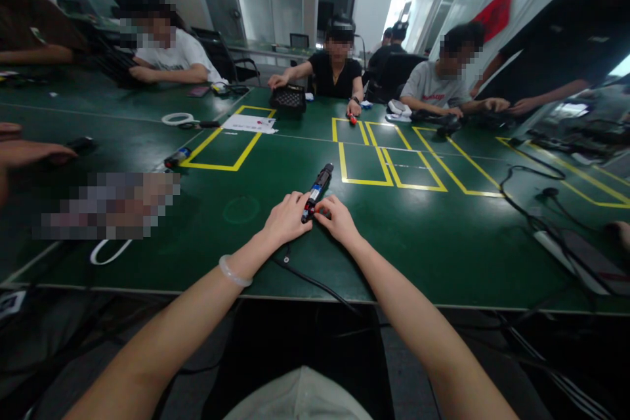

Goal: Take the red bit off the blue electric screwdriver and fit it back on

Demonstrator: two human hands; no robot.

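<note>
A slim black tube-like device point(319, 185) with a blue and silver section lies in front of me, its far end pointing away and slightly right. My left hand point(288, 218) is closed around its near part from the left side. At the same near end, my right hand point(337, 220) holds thumb and fingers together in a pinch, touching or very close to the device. Small red bits show between the two hands. What exactly the right fingertips grip is too small and partly hidden to tell.
Yellow tape rectangles point(367, 182) mark the green table point(418, 243). A black cable point(315, 282) runs near its front edge. At left are a similar blue-and-black item point(177, 157), a white sheet point(246, 123) and a white ring point(177, 119). Several people sit around.
</note>
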